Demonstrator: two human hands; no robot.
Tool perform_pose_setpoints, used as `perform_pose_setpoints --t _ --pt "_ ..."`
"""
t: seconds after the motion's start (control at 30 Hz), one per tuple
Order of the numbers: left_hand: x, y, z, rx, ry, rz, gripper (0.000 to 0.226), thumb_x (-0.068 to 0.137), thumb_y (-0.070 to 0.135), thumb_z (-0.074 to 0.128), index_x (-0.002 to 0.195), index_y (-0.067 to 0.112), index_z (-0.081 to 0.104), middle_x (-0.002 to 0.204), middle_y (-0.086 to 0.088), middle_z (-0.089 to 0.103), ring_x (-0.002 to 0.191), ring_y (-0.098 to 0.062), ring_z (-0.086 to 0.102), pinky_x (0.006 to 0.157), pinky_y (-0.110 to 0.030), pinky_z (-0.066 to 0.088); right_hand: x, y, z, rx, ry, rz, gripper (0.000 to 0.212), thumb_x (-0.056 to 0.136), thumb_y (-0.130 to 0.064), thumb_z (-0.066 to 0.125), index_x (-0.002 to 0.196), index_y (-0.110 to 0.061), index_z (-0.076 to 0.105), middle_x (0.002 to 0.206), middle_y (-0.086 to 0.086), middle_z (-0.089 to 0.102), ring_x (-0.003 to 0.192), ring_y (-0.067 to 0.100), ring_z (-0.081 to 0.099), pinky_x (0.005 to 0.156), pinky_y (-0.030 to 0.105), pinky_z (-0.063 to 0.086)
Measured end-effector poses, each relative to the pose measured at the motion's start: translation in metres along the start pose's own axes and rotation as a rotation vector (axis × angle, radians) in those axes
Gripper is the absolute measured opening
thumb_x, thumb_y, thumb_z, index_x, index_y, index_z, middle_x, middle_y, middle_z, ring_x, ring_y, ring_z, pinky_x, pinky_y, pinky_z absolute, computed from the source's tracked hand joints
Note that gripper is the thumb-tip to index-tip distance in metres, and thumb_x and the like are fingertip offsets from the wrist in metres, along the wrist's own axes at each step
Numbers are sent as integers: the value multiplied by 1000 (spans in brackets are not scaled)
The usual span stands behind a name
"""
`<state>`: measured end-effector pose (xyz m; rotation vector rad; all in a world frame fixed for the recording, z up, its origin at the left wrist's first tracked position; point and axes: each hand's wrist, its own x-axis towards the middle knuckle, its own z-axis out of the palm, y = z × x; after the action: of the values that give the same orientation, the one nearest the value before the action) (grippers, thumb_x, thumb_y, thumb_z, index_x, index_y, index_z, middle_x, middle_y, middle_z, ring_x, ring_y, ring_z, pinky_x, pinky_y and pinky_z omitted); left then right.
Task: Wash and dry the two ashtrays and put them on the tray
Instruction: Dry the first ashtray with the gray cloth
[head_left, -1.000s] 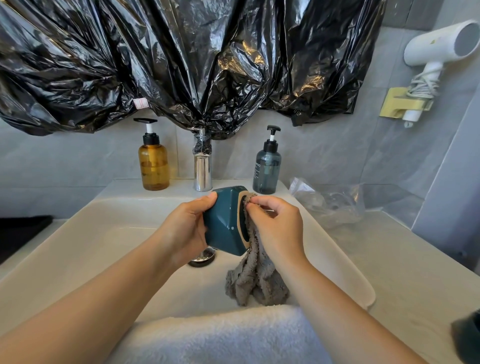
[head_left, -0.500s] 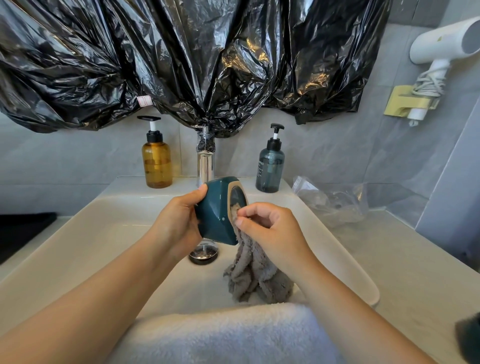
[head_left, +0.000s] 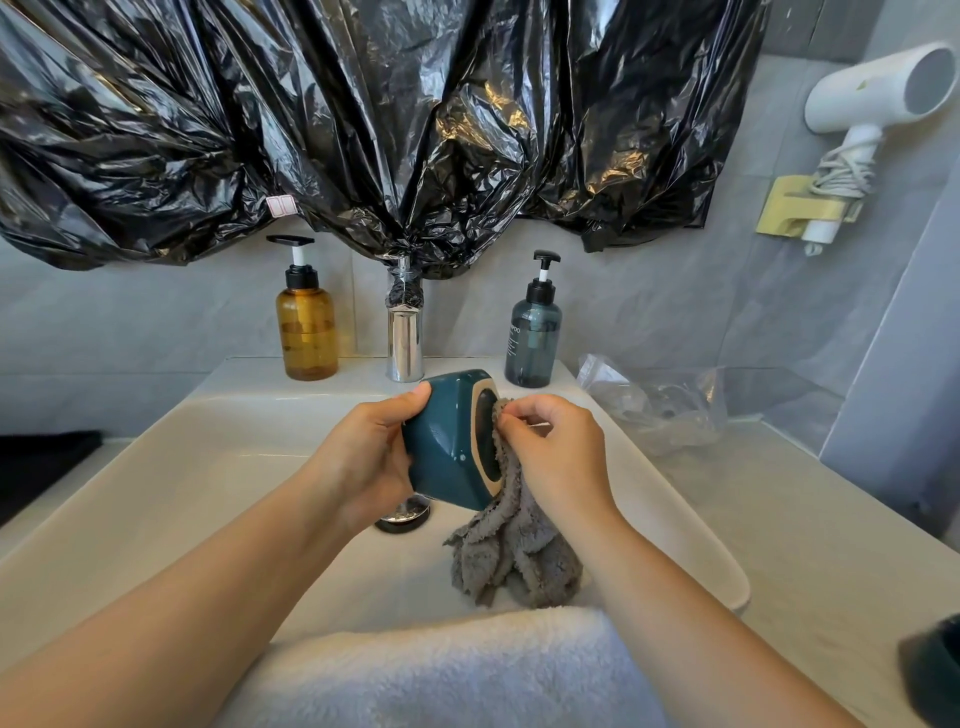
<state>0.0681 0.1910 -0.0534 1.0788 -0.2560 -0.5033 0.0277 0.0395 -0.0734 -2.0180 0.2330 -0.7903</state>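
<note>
Left hand (head_left: 363, 457) clamped on glossy teal ceramic ashtray (head_left: 447, 441), tipped sideways over white basin (head_left: 208, 457). Right hand (head_left: 561, 452) pinches grey fluffy cloth (head_left: 514, 551) against its opening. Blue-grey pump bottle (head_left: 534, 338) label partly reads "POO".

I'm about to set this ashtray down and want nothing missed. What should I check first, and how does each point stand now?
1. Left hand grips the teal ashtray firmly: ok.
2. Right hand presses the grey cloth into the ashtray's opening: ok.
3. Ashtray fully dry inside: cannot tell, the cloth covers the opening.
4. Ashtray held over the sink, so a slip lands in the basin: ok.
5. Tray ready to receive it: cannot tell, no tray is in view.
6. Second ashtray accounted for: cannot tell; a dark object sits at the right edge, mostly cut off.
</note>
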Motion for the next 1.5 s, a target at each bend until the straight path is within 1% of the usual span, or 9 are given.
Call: perform_pose_setpoints --t 0.5,0.67,0.77,0.87,1.0,1.13,1.27,1.37,1.5 --pt "8 2 -3 22 104 30 24 98 27 45 103 13 63 89 -8 66 85 -24 60 81 -43 49 -14 -12 -12 233 -422 -139 19 90 -8 62 85 -26 65 85 -10 66 83 5 63 76 16 49" --pt "7 7 -8 34 151 22 24 97 28 47 115 15 58 100 -8 63 93 -25 58 76 -43 49 -8 -4 -32 224 -118 103 10 89 -15 65 86 -23 69 91 -5 70 88 8 63 71 16 44" --pt "7 4 -9 73 159 2 27 98 28 47 120 15 55 105 -9 61 99 -26 57 85 -46 48 3 2 -50 11 30 -14 7 89 -15 66 89 -22 69 89 -7 68 86 10 61 76 19 47" --pt "7 3 -9 95 168 -2 33 98 28 47 128 14 50 104 -8 61 97 -25 57 86 -46 45 7 17 -59 -417 -239 -123 25 89 -28 66 109 -14 67 104 -5 61 99 13 54 82 28 42" --pt "8 3 -12 121 180 -16 35 97 28 48 128 14 50 108 -9 61 98 -25 58 87 -45 44 -5 36 -56 -493 -702 127 82 79 -56 68 148 -28 35 146 -3 42 134 15 39 110 31 34" --pt "9 0 -12 145 182 -31 23 98 28 48 115 15 55 104 -8 62 94 -25 59 81 -44 46 -3 36 -40 -525 -690 190 93 77 -69 60 152 -24 27 160 2 21 146 19 21 118 36 24" --pt "11 -1 -13 154 194 -40 23 98 28 49 116 15 52 105 -9 62 94 -25 59 81 -45 45 -2 34 -25 -678 -706 232 81 72 -65 69 136 -18 49 139 4 46 126 22 45 98 30 42" --pt "11 -1 -13 187 186 -32 19 98 28 49 112 16 53 104 -8 61 93 -25 58 81 -44 45 -2 37 -23 -575 -677 210 36 71 -44 81 86 -17 62 93 0 55 86 16 53 67 26 41" --pt "7 -3 -10 265 189 -2 10 97 28 50 97 19 54 104 -10 61 93 -26 58 78 -41 47 -2 35 -38 -233 -552 294 25 70 -21 83 77 -4 66 75 5 64 74 19 61 67 31 47"
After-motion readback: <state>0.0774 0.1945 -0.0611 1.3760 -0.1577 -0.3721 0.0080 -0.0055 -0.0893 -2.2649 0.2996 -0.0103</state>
